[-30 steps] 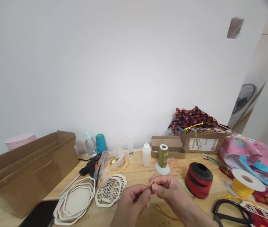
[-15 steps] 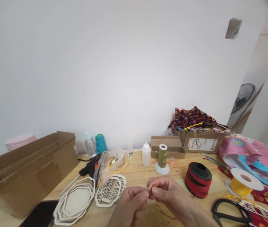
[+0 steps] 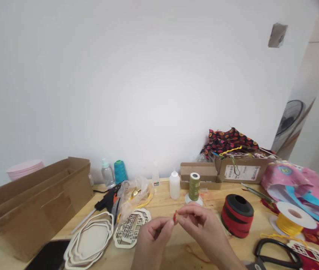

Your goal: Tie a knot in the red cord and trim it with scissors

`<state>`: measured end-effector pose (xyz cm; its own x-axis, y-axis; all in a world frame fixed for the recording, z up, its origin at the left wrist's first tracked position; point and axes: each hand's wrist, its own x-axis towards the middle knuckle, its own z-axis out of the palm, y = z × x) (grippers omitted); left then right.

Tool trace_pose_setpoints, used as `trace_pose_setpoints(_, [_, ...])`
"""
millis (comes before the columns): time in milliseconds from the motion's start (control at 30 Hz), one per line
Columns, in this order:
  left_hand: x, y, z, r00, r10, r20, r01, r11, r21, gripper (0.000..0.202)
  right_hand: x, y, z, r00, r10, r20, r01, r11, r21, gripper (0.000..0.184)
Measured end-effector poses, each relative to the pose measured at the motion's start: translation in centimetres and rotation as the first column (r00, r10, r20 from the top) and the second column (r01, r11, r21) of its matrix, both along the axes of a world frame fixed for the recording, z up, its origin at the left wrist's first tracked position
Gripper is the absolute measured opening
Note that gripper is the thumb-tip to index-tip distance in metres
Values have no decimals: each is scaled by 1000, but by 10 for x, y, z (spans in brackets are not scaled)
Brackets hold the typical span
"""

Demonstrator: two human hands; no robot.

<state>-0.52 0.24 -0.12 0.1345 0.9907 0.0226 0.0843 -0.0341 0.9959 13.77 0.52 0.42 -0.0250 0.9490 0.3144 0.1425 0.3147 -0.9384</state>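
Observation:
Between my two hands, at the bottom middle of the head view, is a small piece of red cord; its exact shape is too small to make out. My left hand pinches it between thumb and forefinger. From the other side, the thumb and forefinger of my right hand close on its upper end. A thin orange-brown thread lies curved on the table beneath my right hand. To the right of that hand stands a spool of red ribbon with a black core.
Pale wooden frames and lattice pieces lie left, near a glue gun and a long cardboard box. A white bottle and green thread cone stand ahead. Black-handled scissors and a yellow cord spool lie right.
My right hand has shifted slightly up and its fingers are straighter, now at the top of the red cord. More of the cord shows between the fingertips. My left hand stays nearly in place.

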Motion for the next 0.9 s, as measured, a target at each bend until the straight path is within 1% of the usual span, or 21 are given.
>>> trace_pose_setpoints(33, [0, 0, -1, 999, 26, -23, -25, 999, 25, 31, -1, -2, 1, 991, -88, 105, 77, 992, 103, 12])
trace_pose_setpoints(67, [0, 0, -2, 998, 54, -36, -52, 997, 55, 29, -2, -4, 2, 972, -151, 181, 115, 974, 195, 12])
trace_pose_setpoints(100, [0, 0, -3, 996, 81, -43, -77, 993, 93, 28, -4, -6, 2, 957, -181, 225, 121, 959, 257, 13])
trace_pose_setpoints(133, [0, -1, -4, 993, 107, -45, -100, 986, 137, 26, -5, -8, 3, 951, -185, 247, 110, 951, 290, 13])
trace_pose_setpoints(200, [2, -3, -6, 987, 157, -42, -145, 965, 217, 23, -7, -10, 3, 952, -165, 256, 83, 949, 303, 12])
trace_pose_setpoints(267, [4, -6, -6, 980, 193, -53, -171, 947, 273, 21, -9, -10, 1, 956, -156, 248, 80, 953, 292, 11])
trace_pose_setpoints(333, [6, -8, -5, 976, 205, -70, -174, 934, 311, 19, -10, -9, 0, 959, -161, 232, 95, 957, 273, 12])
trace_pose_setpoints(567, [7, -9, -4, 961, 237, -144, -153, 887, 435, 19, -12, -9, 2, 986, -108, 127, 91, 987, 129, 12])
trace_pose_setpoints(667, [5, -8, -6, 948, 228, -220, -97, 870, 484, 20, -14, -9, -1, 996, -64, 59, 61, 997, 51, 13])
trace_pose_setpoints(733, [4, -8, -7, 935, 241, -261, -80, 858, 508, 21, -15, -7, -5, 999, -39, 3, 39, 999, 2, 13])
trace_pose_setpoints(833, [4, -9, -7, 925, 268, -269, -93, 847, 523, 23, -15, -5, -11, 995, -2, -101, -3, 999, -53, 13])
trace_pose_setpoints(900, [5, -9, -6, 932, 259, -254, -101, 857, 505, 24, -15, -3, -12, 984, 28, -176, -45, 994, -95, 15])
